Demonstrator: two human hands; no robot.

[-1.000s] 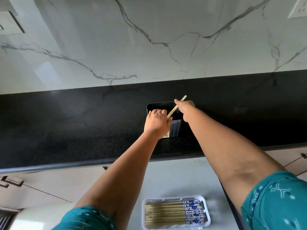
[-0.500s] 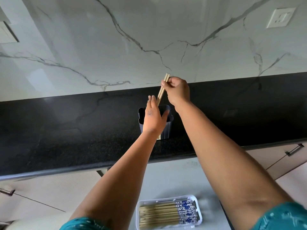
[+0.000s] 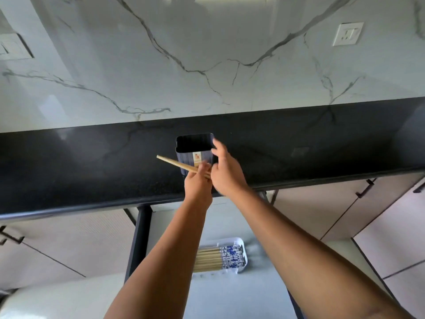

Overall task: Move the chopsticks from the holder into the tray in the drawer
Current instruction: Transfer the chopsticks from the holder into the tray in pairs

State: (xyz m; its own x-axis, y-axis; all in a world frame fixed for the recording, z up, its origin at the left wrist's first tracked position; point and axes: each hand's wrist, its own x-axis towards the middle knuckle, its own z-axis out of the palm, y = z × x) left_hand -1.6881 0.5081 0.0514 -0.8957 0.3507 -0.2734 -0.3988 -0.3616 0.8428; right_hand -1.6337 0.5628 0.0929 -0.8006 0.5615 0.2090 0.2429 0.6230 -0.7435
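Note:
A dark blue holder (image 3: 184,155) stands on the black counter, and its inside looks dark with no sticks showing. In front of it my left hand (image 3: 197,185) grips a pair of pale wooden chopsticks (image 3: 174,164), which lie almost level with their tips pointing left. My right hand (image 3: 226,170) hovers beside the holder's right wall with fingers spread and nothing in it, its thumb close to the sticks' near end. Below, in the open drawer, a white tray (image 3: 242,244) holds several chopsticks (image 3: 208,260) with blue-patterned ends, partly hidden by my left forearm.
The black counter (image 3: 80,171) runs the full width under a white marble wall with a socket (image 3: 347,34). The drawer's pale floor (image 3: 230,295) extends around the tray. Closed cabinet fronts with dark handles (image 3: 365,191) flank the drawer on both sides.
My right hand lifted a pair of chopsticks out of the holder, then let go. The pair now lies level in my left hand, which has left the holder's front.

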